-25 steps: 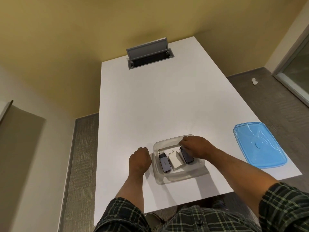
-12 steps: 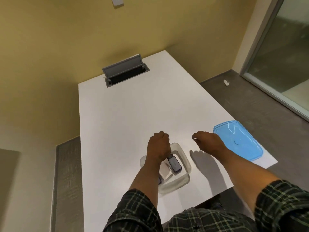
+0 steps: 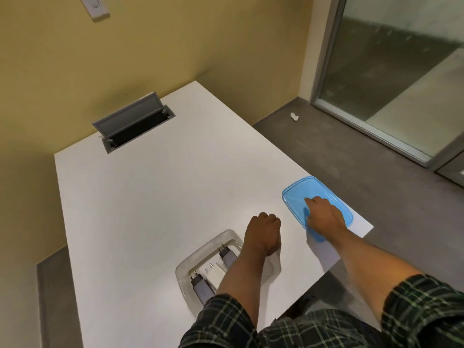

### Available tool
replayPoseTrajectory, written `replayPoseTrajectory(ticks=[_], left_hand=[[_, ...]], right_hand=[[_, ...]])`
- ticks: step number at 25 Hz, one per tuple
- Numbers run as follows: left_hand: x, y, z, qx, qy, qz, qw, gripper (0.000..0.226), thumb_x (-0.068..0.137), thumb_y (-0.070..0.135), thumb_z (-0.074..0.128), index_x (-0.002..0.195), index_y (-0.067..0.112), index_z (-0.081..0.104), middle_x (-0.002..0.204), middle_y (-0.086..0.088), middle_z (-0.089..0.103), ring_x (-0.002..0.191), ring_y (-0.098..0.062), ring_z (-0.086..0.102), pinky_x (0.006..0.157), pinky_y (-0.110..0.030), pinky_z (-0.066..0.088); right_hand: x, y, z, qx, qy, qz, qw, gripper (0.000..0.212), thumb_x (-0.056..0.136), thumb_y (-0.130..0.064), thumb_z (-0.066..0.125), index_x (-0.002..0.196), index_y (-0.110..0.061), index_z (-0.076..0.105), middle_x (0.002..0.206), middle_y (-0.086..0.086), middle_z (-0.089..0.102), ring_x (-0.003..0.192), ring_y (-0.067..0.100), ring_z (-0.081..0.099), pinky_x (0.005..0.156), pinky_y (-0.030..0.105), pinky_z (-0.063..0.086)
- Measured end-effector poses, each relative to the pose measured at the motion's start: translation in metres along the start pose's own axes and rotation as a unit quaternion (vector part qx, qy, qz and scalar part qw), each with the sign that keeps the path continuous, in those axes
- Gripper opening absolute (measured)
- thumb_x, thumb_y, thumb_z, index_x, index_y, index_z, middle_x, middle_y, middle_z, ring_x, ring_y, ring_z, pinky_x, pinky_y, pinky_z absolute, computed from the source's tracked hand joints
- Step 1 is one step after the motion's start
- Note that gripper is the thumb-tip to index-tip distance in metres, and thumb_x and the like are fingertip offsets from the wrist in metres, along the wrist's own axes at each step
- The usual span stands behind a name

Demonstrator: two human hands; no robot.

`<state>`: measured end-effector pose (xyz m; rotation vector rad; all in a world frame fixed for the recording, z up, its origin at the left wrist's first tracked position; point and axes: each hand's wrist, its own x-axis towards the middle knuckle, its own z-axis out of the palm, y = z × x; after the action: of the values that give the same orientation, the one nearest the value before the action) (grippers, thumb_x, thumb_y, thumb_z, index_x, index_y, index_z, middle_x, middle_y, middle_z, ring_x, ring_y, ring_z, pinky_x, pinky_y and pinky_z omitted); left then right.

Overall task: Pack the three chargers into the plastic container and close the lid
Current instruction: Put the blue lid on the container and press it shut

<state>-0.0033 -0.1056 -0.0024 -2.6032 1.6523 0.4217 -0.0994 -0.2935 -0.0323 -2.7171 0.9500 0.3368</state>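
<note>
- The right hand (image 3: 324, 214), which was inside the clear plastic container (image 3: 200, 254) a second ago and hung in the air beside it half a second ago, now rests on the blue lid (image 3: 298, 189), fingers spread across its top.
- The left hand (image 3: 263, 234), earlier a fist on the table at the container's left side, now sits curled at the container's far right corner, its forearm crossing over the box.
- The forearm now hides part of the right dark charger (image 3: 227, 256) and the white charger (image 3: 216, 273).
- The view has swung to the right.
</note>
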Motion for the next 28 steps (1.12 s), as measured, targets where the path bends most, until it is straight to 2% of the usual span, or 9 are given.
replayPoseTrajectory(ticks=[3,6,9,12,15,19,23,26,28], left_hand=[[0.017,0.016,0.011,-0.026,-0.044,0.004,0.999,0.034,0.096,0.019,0.046,0.128,0.008,0.053,0.133,-0.010,0.055,0.121,-0.036,0.051,0.085,-0.041,0.041],[0.029,0.023,0.020,-0.059,-0.092,-0.005,0.994,0.063,0.100,0.026,0.050,0.156,0.010,0.027,0.165,-0.005,0.027,0.144,-0.032,0.036,0.105,-0.047,0.041],[0.041,0.030,0.030,-0.087,-0.138,-0.026,0.986,0.069,0.103,0.034,0.046,0.161,0.014,0.014,0.170,-0.006,0.011,0.152,-0.030,0.025,0.116,-0.050,0.035],[0.054,0.035,0.035,-0.135,-0.174,-0.063,0.973,0.069,0.105,0.040,0.039,0.162,0.019,0.007,0.171,-0.007,0.004,0.156,-0.030,0.015,0.122,-0.052,0.027],[0.066,0.036,0.036,-0.182,-0.161,-0.084,0.966,0.069,0.104,0.042,0.038,0.162,0.019,0.007,0.170,-0.004,0.009,0.157,-0.028,0.015,0.125,-0.050,0.024],[0.075,0.038,0.033,-0.276,-0.109,-0.111,0.949,0.061,0.103,0.044,0.040,0.156,0.020,0.024,0.158,-0.005,0.041,0.143,-0.029,0.043,0.117,-0.049,0.037],[0.076,0.038,0.033,-0.432,-0.091,-0.146,0.885,0.060,0.102,0.053,0.043,0.154,0.029,0.027,0.153,0.001,0.050,0.136,-0.028,0.053,0.112,-0.040,0.042],[0.072,0.031,0.028,-0.578,-0.034,-0.188,0.793,0.063,0.098,0.057,0.050,0.152,0.033,0.026,0.146,0.009,0.053,0.134,-0.021,0.055,0.101,-0.026,0.043],[0.068,0.023,0.021,-0.651,0.009,-0.219,0.727,0.069,0.095,0.055,0.057,0.152,0.032,0.025,0.142,0.012,0.052,0.128,-0.015,0.056,0.097,-0.028,0.046]], right_hand=[[0.007,0.020,-0.002,-0.004,-0.006,0.056,0.998,0.062,0.090,-0.033,0.065,0.145,-0.018,0.039,0.135,0.010,0.052,0.124,0.030,0.052,0.097,0.040,0.047],[0.015,0.037,0.001,-0.011,-0.014,0.088,0.996,0.078,0.084,-0.044,0.071,0.148,-0.020,0.032,0.139,0.012,0.050,0.126,0.030,0.051,0.103,0.039,0.045],[0.022,0.050,0.006,-0.026,-0.037,0.108,0.993,0.094,0.077,-0.054,0.075,0.150,-0.022,0.026,0.146,0.014,0.045,0.133,0.032,0.047,0.108,0.042,0.042],[0.032,0.059,0.007,0.006,-0.072,0.133,0.988,0.108,0.068,-0.059,0.080,0.152,-0.024,0.020,0.150,0.015,0.041,0.138,0.036,0.041,0.111,0.046,0.037],[0.041,0.063,0.005,0.027,-0.084,0.132,0.987,0.105,0.064,-0.057,0.083,0.146,-0.024,0.027,0.139,0.013,0.052,0.130,0.034,0.049,0.106,0.047,0.040],[0.043,0.061,0.004,0.026,-0.060,0.120,0.991,0.103,0.062,-0.053,0.086,0.144,-0.023,0.031,0.135,0.012,0.053,0.128,0.032,0.048,0.105,0.046,0.041],[0.040,0.054,0.003,0.060,-0.017,0.102,0.993,0.108,0.063,-0.040,0.089,0.149,-0.023,0.025,0.134,0.013,0.051,0.128,0.031,0.046,0.108,0.045,0.038],[0.037,0.042,-0.006,0.088,0.031,0.072,0.993,0.107,0.068,-0.027,0.087,0.152,-0.019,0.022,0.132,0.015,0.051,0.125,0.033,0.047,0.107,0.045,0.039],[0.036,0.032,-0.013,0.105,0.064,0.048,0.991,0.103,0.071,-0.017,0.083,0.154,-0.017,0.022,0.130,0.015,0.051,0.122,0.032,0.049,0.104,0.044,0.042]])
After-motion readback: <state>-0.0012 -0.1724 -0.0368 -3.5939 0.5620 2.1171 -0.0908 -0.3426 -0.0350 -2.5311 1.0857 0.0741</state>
